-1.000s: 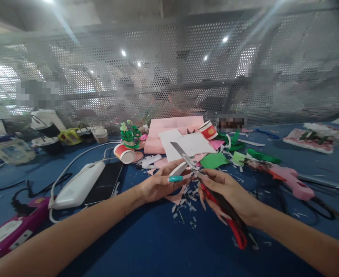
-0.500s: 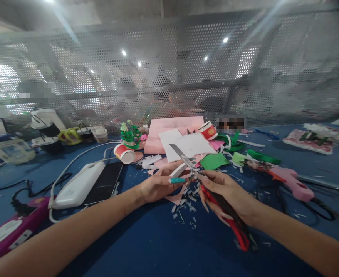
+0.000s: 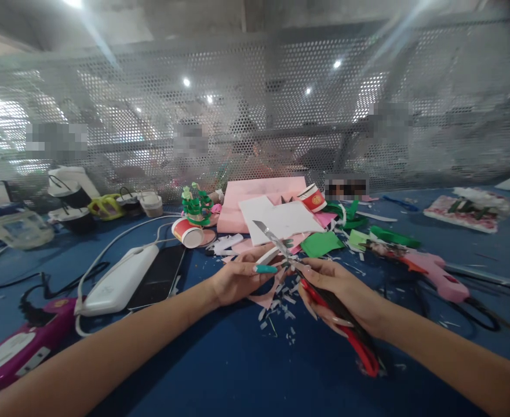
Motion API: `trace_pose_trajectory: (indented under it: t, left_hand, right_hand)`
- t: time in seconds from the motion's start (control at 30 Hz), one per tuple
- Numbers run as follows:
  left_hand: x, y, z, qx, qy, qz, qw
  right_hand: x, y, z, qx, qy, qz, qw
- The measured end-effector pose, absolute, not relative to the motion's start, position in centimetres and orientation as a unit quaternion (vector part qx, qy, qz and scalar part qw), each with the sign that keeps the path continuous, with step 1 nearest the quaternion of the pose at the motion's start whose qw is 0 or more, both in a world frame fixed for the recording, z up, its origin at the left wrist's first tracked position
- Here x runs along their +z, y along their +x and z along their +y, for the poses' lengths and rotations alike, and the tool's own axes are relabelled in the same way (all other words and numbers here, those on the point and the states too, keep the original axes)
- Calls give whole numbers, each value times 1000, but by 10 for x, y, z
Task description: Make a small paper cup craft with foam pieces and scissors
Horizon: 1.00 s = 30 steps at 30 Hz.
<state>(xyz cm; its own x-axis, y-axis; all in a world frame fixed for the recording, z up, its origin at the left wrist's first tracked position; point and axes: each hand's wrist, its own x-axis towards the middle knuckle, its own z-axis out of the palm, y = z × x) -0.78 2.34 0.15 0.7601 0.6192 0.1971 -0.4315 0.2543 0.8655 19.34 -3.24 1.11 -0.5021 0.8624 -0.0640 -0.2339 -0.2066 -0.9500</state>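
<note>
My right hand [image 3: 342,289] grips red-and-black-handled scissors [image 3: 350,333], whose steel blades [image 3: 272,237] point up and away to the left. My left hand [image 3: 241,278], with teal nails, pinches a small pink paper piece [image 3: 267,296] right at the blades. Tiny pink and white paper snippets [image 3: 281,315] lie scattered on the blue table under both hands.
Behind the hands lie pink and white sheets [image 3: 276,217], green paper [image 3: 322,243], red paper cups [image 3: 186,230] and a green paper tree [image 3: 196,204]. Left: a white power bank [image 3: 118,279], a phone [image 3: 157,277], cables, a purple device [image 3: 20,344]. Right: a pink glue gun [image 3: 433,269]. A perforated metal screen stands behind.
The scissor blades have closed a little and dipped slightly lower. Both hands stay in nearly the same place over the snippets.
</note>
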Motion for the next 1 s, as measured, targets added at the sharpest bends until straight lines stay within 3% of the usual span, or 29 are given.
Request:
trace_pose_trajectory:
  t: [1.0]
  left_hand:
    - [-2,-8,22,349,511,137,773]
  right_hand:
    - [8,192,-35,699,-324,-507,386]
